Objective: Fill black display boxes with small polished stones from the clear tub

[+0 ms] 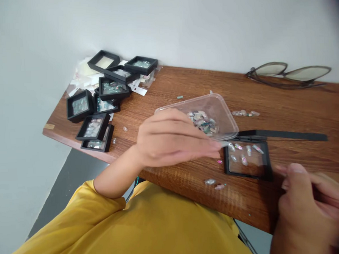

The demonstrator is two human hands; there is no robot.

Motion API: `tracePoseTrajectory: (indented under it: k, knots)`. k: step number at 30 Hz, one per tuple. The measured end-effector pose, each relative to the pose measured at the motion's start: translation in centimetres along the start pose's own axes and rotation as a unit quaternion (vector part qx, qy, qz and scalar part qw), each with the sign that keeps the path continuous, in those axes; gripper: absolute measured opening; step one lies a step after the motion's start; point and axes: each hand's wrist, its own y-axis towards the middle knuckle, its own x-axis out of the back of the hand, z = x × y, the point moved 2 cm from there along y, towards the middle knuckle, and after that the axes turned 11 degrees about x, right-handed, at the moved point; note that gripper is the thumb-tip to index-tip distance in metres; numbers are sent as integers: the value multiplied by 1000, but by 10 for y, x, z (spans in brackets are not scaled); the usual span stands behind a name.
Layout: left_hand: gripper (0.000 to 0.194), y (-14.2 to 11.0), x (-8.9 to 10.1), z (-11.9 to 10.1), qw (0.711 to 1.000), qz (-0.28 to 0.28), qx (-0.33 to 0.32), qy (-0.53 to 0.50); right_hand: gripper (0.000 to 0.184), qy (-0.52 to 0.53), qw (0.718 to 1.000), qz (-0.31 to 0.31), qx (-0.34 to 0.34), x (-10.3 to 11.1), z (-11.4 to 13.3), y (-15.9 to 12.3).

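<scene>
My left hand (172, 138) reaches over the near side of a clear plastic tub (227, 114), its fingertips pinched at the left edge of an open black display frame (269, 163). A pale false nail (223, 143) pokes out of the pinch, partly hidden by the fingers. Inside the frame, several shiny decorated false nails (244, 160) lie on the clear film. Loose false nails (202, 122) are heaped in the tub. To the right of the frame, my right hand (312, 206) is closed, thumb against curled fingers; whatever it may hold is hidden.
Black display frames (114, 88) with false nails are piled on the table's left end, over papers (84, 76). Glasses (292, 75) lie by the wall. Loose nails (210, 181) sit near the front edge, others (245, 113) behind the frame's raised black lid (295, 135).
</scene>
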Motion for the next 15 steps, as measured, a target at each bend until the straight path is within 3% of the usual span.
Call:
tracePoseTrajectory:
  k: [3,6,7,11,15]
  knots:
    - [12,2,-1,-6,990,0,-103,94,26,13,996,-6,87,0,23,-4]
    - [10,2,-2,-16,982,27,-133,130,10,37,985,34,165,-4,57,-15]
    - [10,1,-3,-19,982,38,-133,133,10,49,981,59,177,-7,68,-19]
    - [9,-8,-7,-24,978,56,-154,127,40,102,964,146,195,-18,104,-32]
    - [16,-13,-11,-25,974,45,-184,127,24,119,959,165,197,-27,120,-34]
